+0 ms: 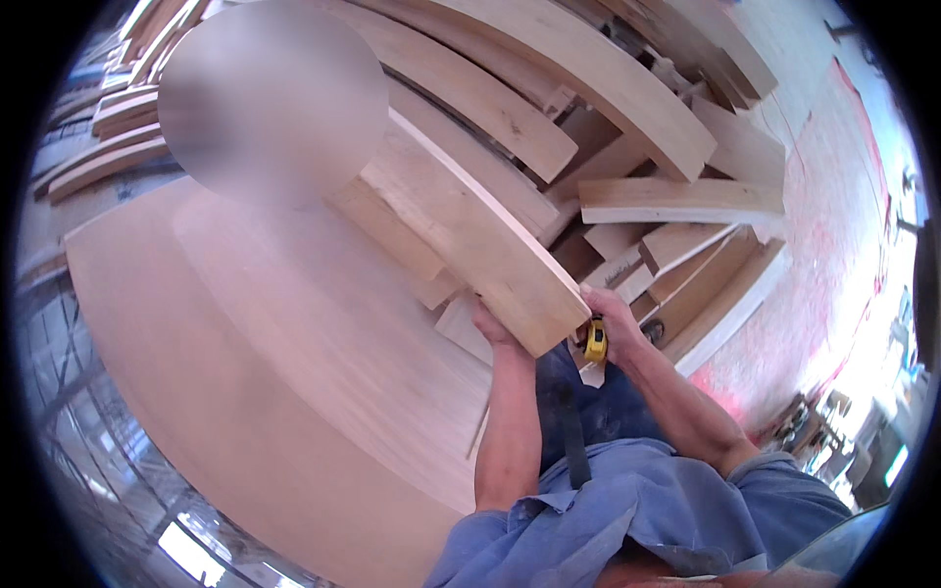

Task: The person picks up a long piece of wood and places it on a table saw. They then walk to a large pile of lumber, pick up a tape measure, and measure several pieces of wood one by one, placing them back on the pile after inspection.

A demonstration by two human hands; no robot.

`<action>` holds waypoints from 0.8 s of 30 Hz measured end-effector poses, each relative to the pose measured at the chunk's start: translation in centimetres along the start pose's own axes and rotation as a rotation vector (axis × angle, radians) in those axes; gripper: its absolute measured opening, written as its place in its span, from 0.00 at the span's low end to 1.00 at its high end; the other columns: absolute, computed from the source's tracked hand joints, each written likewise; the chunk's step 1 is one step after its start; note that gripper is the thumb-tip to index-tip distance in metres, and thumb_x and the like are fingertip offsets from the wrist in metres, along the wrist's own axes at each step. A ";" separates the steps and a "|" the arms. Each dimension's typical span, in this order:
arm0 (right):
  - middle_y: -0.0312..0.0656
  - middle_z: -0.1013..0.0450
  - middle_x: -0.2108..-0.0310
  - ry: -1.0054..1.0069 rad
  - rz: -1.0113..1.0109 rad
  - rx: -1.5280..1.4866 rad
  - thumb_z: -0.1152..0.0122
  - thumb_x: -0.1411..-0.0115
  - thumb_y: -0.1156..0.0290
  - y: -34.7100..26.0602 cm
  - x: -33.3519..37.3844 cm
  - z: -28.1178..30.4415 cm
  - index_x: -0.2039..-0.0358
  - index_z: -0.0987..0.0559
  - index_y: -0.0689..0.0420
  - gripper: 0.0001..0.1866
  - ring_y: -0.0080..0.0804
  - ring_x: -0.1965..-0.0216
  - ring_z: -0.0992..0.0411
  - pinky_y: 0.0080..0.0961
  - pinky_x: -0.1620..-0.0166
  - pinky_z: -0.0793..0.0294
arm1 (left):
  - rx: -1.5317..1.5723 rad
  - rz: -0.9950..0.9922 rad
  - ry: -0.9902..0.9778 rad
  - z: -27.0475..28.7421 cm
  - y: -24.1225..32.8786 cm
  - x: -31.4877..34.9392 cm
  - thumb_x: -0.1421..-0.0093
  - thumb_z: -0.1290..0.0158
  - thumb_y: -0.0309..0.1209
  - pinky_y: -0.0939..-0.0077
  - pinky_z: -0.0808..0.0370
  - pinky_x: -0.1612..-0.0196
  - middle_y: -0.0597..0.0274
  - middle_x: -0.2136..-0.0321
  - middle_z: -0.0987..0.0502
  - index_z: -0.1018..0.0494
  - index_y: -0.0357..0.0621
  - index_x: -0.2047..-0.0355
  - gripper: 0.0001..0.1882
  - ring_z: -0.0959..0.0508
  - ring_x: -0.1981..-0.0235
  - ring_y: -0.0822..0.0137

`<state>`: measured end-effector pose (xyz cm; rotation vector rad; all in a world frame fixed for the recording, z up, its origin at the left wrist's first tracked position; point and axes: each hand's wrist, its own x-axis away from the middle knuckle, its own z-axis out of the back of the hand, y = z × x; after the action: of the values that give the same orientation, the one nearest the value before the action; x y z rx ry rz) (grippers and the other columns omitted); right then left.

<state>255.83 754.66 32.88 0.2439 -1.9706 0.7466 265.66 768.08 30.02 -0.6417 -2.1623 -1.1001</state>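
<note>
A thick, pale wooden plank (480, 235) slants from the upper left toward my body, its near end just in front of my waist. My left hand (498, 325) grips the plank's left side close to that end, with the fingers partly under it. On the opposite edge, my right hand (610, 312) is closed at the near corner. A yellow and black tape measure (596, 339) shows right against my right hand; whether the fingers hold it too is unclear. The plank's far end disappears behind a round blurred patch.
A large smooth wooden panel (284, 363) fills the left side. Curved timber beams (588, 78) and loose offcuts (681, 245) are piled beyond and to the right. More boards (108, 167) are stacked at the far left. A pale floor with reddish stains (804, 265) lies at the right.
</note>
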 end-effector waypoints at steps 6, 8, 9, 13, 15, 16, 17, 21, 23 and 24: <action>0.34 0.31 0.79 0.086 -0.034 0.019 0.38 0.41 0.58 -2.2 -3.7 -2.7 0.78 0.22 0.55 0.15 0.24 0.77 0.32 0.25 0.73 0.33 | -0.100 -0.127 0.074 -1.1 1.9 -3.8 0.31 0.65 0.49 0.57 0.23 0.49 0.51 0.46 0.26 0.36 0.39 0.40 0.30 0.24 0.47 0.54; 0.34 0.28 0.74 0.033 0.034 0.033 0.37 0.42 0.58 -2.5 -7.5 -3.9 0.73 0.18 0.58 0.15 0.22 0.73 0.32 0.25 0.68 0.32 | 0.028 -0.103 0.182 -2.9 4.1 -4.6 0.32 0.63 0.47 0.55 0.30 0.42 0.46 0.45 0.28 0.36 0.37 0.40 0.30 0.28 0.43 0.53; 0.44 0.22 0.69 0.057 0.160 -0.030 0.38 0.43 0.60 -2.8 -9.0 -5.2 0.70 0.17 0.60 0.15 0.35 0.68 0.24 0.32 0.63 0.27 | -0.184 -0.198 0.245 -3.1 4.2 -4.6 0.32 0.62 0.46 0.57 0.31 0.42 0.47 0.45 0.28 0.36 0.37 0.40 0.29 0.28 0.44 0.54; 0.54 0.22 0.64 0.412 0.464 0.735 0.41 0.42 0.61 -2.8 -12.4 -5.5 0.53 0.23 0.64 0.22 0.43 0.63 0.21 0.37 0.59 0.24 | -0.689 -0.306 0.111 -1.0 4.2 -3.0 0.31 0.60 0.45 0.59 0.39 0.37 0.43 0.42 0.33 0.38 0.34 0.39 0.29 0.33 0.40 0.54; 0.53 0.22 0.64 0.425 0.465 0.537 0.43 0.39 0.61 -2.6 -9.1 -5.8 0.48 0.26 0.64 0.24 0.41 0.64 0.21 0.36 0.60 0.24 | -0.670 -0.114 -0.037 0.1 3.2 -1.0 0.30 0.61 0.46 0.58 0.42 0.34 0.41 0.40 0.35 0.39 0.34 0.38 0.30 0.36 0.36 0.53; 0.54 0.22 0.63 0.340 0.418 0.462 0.43 0.39 0.61 -2.0 -7.7 -4.8 0.46 0.28 0.64 0.25 0.43 0.63 0.21 0.35 0.58 0.24 | -0.613 0.017 -0.075 0.0 1.6 0.6 0.29 0.61 0.46 0.58 0.41 0.35 0.43 0.39 0.35 0.39 0.34 0.38 0.29 0.35 0.36 0.53; 0.55 0.22 0.62 0.256 0.371 0.384 0.44 0.38 0.60 -1.2 -6.4 -3.5 0.45 0.29 0.64 0.26 0.45 0.61 0.21 0.35 0.57 0.24 | -0.559 0.151 -0.110 0.0 0.0 1.9 0.29 0.60 0.46 0.59 0.40 0.35 0.45 0.39 0.34 0.39 0.35 0.38 0.29 0.35 0.36 0.53; 0.55 0.22 0.61 0.192 0.353 0.333 0.47 0.39 0.61 5.1 -3.3 1.8 0.50 0.25 0.65 0.23 0.42 0.59 0.21 0.31 0.56 0.24 | -0.354 0.526 -0.187 2.2 -5.7 4.6 0.29 0.58 0.45 0.62 0.35 0.40 0.59 0.41 0.29 0.35 0.42 0.39 0.26 0.30 0.41 0.59; 0.55 0.22 0.62 0.185 0.362 0.315 0.47 0.39 0.61 8.8 -2.5 4.6 0.52 0.24 0.66 0.22 0.42 0.60 0.21 0.30 0.57 0.24 | -0.479 0.571 -0.169 5.1 -7.6 5.4 0.29 0.56 0.44 0.63 0.33 0.42 0.62 0.42 0.28 0.34 0.44 0.39 0.24 0.29 0.42 0.62; 0.55 0.22 0.62 0.182 0.366 0.308 0.47 0.39 0.61 9.9 -2.1 6.2 0.53 0.23 0.66 0.22 0.42 0.61 0.21 0.30 0.57 0.24 | -0.532 0.615 -0.167 6.3 -8.4 5.6 0.29 0.56 0.43 0.62 0.32 0.42 0.62 0.42 0.28 0.33 0.44 0.40 0.23 0.28 0.43 0.63</action>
<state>247.81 758.52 25.04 -0.0069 -1.7407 1.2673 254.38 769.60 26.61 -1.5584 -1.5946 -1.2883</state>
